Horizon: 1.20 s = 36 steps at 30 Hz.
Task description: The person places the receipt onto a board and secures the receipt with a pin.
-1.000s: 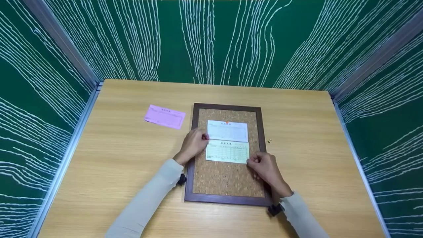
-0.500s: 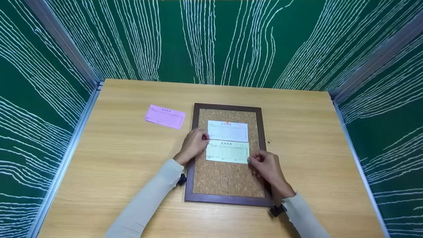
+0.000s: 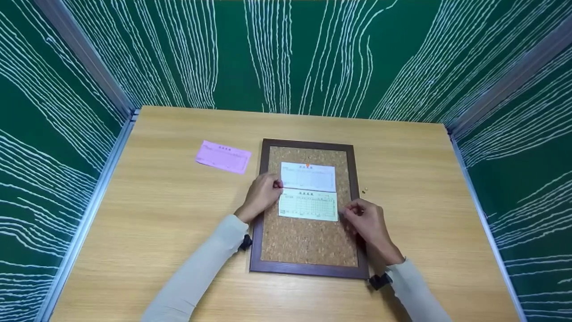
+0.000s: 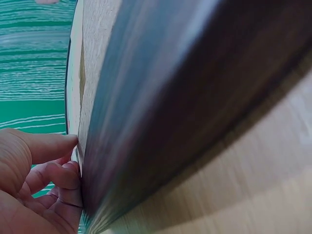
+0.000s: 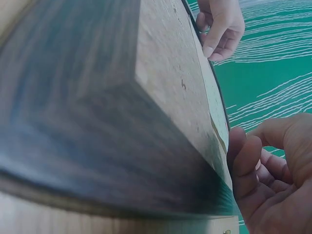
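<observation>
Nearest, two pale sleeves (image 3: 192,273) are reaching in from the near side, with a small black device (image 3: 380,281) sitting under each wrist. A dark wooden frame (image 3: 308,268) is lying flat on the wooden table (image 3: 451,214), surrounding a panel of cork (image 3: 308,243). The right hand (image 3: 368,220) is hovering over the frame's right side, its thumb and forefinger bent narrowly together just beside the right edge of the green slip (image 3: 308,206); whether anything is between those fingertips, I cannot tell. That green slip is lying squarely across the middle of the cork, its printed grid facing up. On the left, the left hand (image 3: 260,196) is pinching the slip's far left corner, the other fingers curling in; whether it is also catching the neighbouring sheet, I cannot tell. Beyond the frame's right edge, a few tiny objects (image 3: 364,191) are resting on the table, too small to identify. Farther up the cork, a white slip (image 3: 308,177) is meeting the green one's far edge, and an orange pin (image 3: 307,166) is marking its far edge. Left of the frame, a pink slip (image 3: 223,157) is lying slightly askew. Farthest back, green walls (image 3: 232,58) with wavy white lines are enclosing the table.
</observation>
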Motion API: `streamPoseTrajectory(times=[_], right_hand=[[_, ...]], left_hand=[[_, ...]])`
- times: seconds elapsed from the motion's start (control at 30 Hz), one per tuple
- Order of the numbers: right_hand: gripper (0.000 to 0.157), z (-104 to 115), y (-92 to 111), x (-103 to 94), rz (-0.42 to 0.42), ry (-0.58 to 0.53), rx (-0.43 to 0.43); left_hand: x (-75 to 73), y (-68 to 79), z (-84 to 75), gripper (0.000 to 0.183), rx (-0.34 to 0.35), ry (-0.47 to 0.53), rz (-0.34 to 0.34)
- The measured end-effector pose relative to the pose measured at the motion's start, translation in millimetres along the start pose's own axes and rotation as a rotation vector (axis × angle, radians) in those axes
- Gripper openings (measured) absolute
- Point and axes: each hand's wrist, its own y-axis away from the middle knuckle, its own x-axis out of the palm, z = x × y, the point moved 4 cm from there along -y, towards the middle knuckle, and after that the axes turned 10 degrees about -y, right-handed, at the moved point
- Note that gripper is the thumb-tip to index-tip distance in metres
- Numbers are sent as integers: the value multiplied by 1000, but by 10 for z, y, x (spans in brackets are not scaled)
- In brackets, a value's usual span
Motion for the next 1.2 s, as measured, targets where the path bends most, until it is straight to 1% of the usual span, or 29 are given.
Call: streamPoseTrajectory(times=[0.27, 0.43, 0.57, 0.7, 0.77, 0.87, 1.0, 1.1, 1.2], right_hand=[[4, -10, -3, -37, -5, -55, 32], [4, 3, -24, -78, -11, -56, 3], [6, 18, -39, -119, -18, -54, -18], [8, 9, -51, -162, -30, -58, -13], [8, 4, -52, -180, -35, -61, -11], [7, -2, -53, -203, -43, -70, -16], [5, -12, -57, -230, -52, -71, -25], [4, -20, -58, -247, -58, -68, -29], [5, -25, -50, -261, -59, -65, -29]], left_hand=[[-3, -12, -5, 12, -6, 12, 27], [-34, 3, -41, 7, 3, 20, 28], [1, 11, -23, 9, 7, -8, 26], [54, 32, 0, 11, 25, -53, 10], [47, 54, -18, 9, 26, -66, 1], [4, 91, -58, 6, 24, -89, -6], [-268, 180, -289, 7, 20, -97, 17], [-466, 242, -472, 10, 11, -93, 55], [-506, 272, -499, 12, 12, -91, 78]])
